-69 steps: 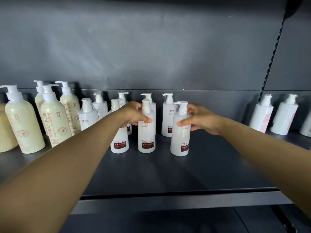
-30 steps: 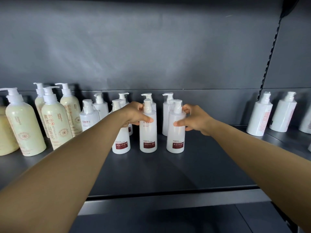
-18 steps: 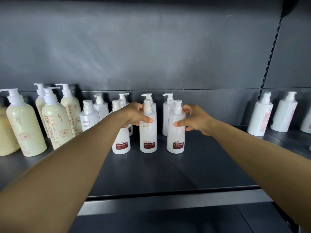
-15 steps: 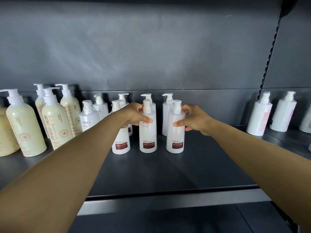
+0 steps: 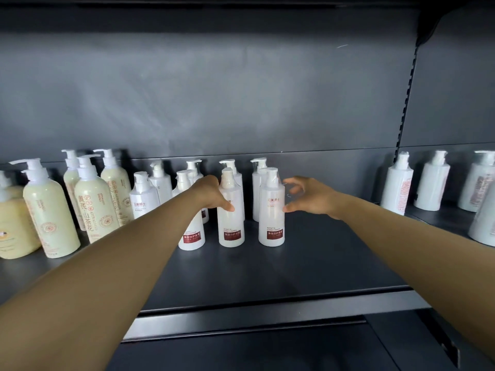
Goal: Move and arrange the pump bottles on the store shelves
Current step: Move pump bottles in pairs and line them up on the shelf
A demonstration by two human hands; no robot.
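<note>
Three white pump bottles with dark red labels stand in a front row on the dark shelf (image 5: 308, 266): left (image 5: 191, 235), middle (image 5: 231, 226) and right (image 5: 271, 212). More white pump bottles (image 5: 257, 188) stand behind them. My left hand (image 5: 211, 195) reaches in between the left and middle bottles. Its thumb lies on the front of the middle bottle's shoulder, and its fingers are hidden behind. My right hand (image 5: 310, 198) hovers just right of the right bottle with fingers spread and loosely bent. Only its thumb tip is at the bottle's side.
Taller cream-green pump bottles (image 5: 91, 202) and a yellow one (image 5: 13, 228) crowd the shelf's left end. More white bottles (image 5: 396, 184) stand on the neighbouring shelf past the slotted upright (image 5: 407, 97). The shelf's front lip (image 5: 267, 309) runs below my arms.
My right hand has let go of the right front bottle and opened, drawing slightly to the right. The bottle stands in line with the other two. My left hand has kept its place.
</note>
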